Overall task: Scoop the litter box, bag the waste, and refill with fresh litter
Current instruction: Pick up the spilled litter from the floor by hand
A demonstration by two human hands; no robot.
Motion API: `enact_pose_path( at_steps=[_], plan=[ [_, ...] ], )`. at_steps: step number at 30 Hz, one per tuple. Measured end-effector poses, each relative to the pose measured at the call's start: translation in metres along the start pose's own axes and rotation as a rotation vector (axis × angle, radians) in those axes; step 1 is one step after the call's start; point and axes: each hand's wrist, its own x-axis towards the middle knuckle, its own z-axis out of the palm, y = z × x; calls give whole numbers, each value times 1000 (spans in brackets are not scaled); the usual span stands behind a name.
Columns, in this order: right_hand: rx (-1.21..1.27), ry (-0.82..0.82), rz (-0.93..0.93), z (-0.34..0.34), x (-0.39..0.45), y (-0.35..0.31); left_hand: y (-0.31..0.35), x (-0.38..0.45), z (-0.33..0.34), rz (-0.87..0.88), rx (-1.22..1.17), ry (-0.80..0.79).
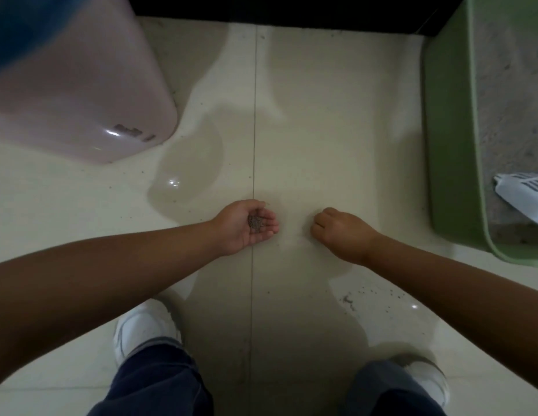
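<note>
Left hand (pixel 249 228) low over floor, palm up, cupped, fingers relaxed, small pile of grains in palm. Right hand (pixel 341 231) palm down, fingers curled under. Both forearms extended forward.

cream tiled floor (pixel 321 121), white shoes (pixel 147 325), dark blue trousers (pixel 153 382)

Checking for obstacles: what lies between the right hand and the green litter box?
Head view: only bare floor tile between right hand and litter box.

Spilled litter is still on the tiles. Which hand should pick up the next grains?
Probably right. The right hand is palm-down at the floor, while the left hand is cupped upward holding gathered litter.
</note>
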Motion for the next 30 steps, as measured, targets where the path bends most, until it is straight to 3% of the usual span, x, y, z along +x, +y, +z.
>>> enact_pose_path(
  at_steps=[2, 3, 5, 7, 9, 11, 13, 17, 20, 24, 27, 30],
  plan=[
    [98, -39, 91, 0, 3, -1, 2, 1, -3, 18, -35, 6],
    [223, -78, 228, -3, 4, -3, 2, 2, -5, 20, -50, 5],
    [478, 0, 575, -7, 4, -3, 3, 3, -7, 17, -84, -6],
    [775, 129, 770, -15, 8, -8, 3, 2, -7, 14, -129, -23],
    [1057, 208, 804, -31, 14, -22, 2, 2, -4, 15, -139, -31],
    [1215, 148, 720, -43, 17, -36, 1, 1, 0, 6, -107, -41],
    [1159, 131, 699, -50, 10, -38, -1, -1, 3, -33, -60, -57],
    [808, 149, 813, -36, -18, -11, -5, -3, 0, -85, -6, -41],
    [501, 173, 579, -17, -29, -3, -7, -2, -3, -89, 2, -14],
    [271, 90, 209, 4, -19, -6, -6, -3, -2, -83, 13, 9],
    [181, -24, 237, 2, -10, -7, -6, -4, 0, -81, 14, 4],
    [214, 0, 253, 6, -11, -7, -6, -4, -1, -81, 14, 2]
  ],
)
